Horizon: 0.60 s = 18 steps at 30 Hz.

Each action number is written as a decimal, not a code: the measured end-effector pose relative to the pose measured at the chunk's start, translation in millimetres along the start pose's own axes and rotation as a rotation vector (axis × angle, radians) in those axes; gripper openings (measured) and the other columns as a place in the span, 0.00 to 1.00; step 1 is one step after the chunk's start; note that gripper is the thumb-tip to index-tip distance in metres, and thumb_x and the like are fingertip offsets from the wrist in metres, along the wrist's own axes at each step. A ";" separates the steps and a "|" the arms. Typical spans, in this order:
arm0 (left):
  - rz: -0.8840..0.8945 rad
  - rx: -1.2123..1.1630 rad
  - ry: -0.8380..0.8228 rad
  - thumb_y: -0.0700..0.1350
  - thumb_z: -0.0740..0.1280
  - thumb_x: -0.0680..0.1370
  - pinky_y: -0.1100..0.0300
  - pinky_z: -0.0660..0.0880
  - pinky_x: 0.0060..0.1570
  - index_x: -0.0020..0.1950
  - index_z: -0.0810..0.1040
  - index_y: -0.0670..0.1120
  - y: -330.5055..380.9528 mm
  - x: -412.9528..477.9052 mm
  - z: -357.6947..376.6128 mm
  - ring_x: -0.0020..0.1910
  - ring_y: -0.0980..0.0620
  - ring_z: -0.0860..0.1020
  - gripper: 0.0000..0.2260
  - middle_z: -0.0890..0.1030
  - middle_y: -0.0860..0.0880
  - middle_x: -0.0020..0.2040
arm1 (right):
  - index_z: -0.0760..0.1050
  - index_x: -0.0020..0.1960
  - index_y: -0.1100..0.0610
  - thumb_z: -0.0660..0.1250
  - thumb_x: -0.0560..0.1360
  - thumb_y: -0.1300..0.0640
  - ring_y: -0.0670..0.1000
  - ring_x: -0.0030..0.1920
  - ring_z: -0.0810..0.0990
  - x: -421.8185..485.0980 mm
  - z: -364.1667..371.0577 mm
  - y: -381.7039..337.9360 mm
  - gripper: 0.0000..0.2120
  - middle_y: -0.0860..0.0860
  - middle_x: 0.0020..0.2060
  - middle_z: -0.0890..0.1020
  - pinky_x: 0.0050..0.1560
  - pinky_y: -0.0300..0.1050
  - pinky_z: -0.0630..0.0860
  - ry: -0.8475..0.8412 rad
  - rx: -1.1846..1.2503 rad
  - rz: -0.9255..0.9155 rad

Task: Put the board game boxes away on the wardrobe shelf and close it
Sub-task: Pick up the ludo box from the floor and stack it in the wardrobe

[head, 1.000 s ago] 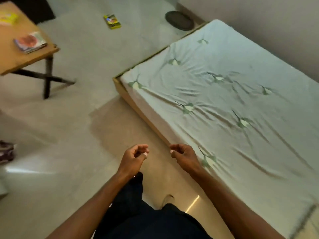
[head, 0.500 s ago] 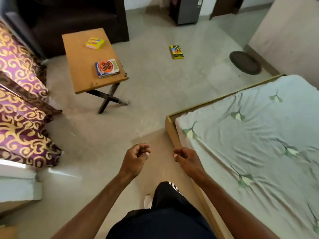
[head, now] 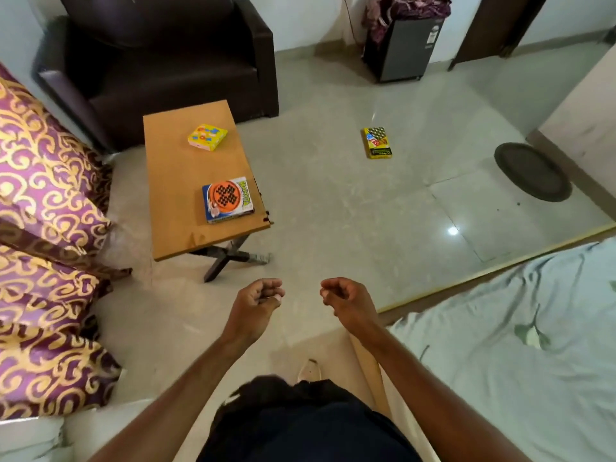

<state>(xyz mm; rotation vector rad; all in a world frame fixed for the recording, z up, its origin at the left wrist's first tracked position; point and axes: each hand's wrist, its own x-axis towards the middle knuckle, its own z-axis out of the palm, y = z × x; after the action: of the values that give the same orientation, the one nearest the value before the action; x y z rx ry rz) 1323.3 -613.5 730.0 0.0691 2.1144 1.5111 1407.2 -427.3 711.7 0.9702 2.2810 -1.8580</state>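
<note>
Three board game boxes are in sight. A small yellow box (head: 207, 137) lies at the far end of a low wooden table (head: 176, 181). Nearer on the same table lies a blue box with an orange disc picture (head: 227, 199). A yellow box with a checkered top (head: 377, 143) rests on the floor to the right. My left hand (head: 255, 306) and my right hand (head: 345, 303) hang in front of me over the floor, fingers curled, nothing in them, well short of the table. No wardrobe is in view.
A dark armchair (head: 166, 51) stands behind the table. Purple and gold curtains (head: 43, 228) hang at the left. A bed with a pale sheet (head: 516, 355) fills the lower right. A small black fridge (head: 403, 48) and a round dark mat (head: 532, 171) lie beyond.
The view has swung left and up from the bed toward the table and armchair. Both hands keep the same curled pose in front of me.
</note>
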 end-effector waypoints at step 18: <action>0.033 0.018 -0.220 0.30 0.66 0.75 0.60 0.78 0.49 0.53 0.80 0.46 206.3 483.3 59.8 0.46 0.49 0.81 0.13 0.84 0.46 0.45 | 0.82 0.53 0.53 0.69 0.76 0.58 0.49 0.46 0.84 439.1 -102.4 -167.7 0.07 0.50 0.44 0.86 0.42 0.38 0.75 0.167 0.067 0.098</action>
<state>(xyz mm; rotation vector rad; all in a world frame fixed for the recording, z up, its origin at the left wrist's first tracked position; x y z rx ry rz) 883.0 -320.9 711.3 0.2653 1.9602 1.4333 1008.0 -158.8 707.1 1.2680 2.2243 -1.8913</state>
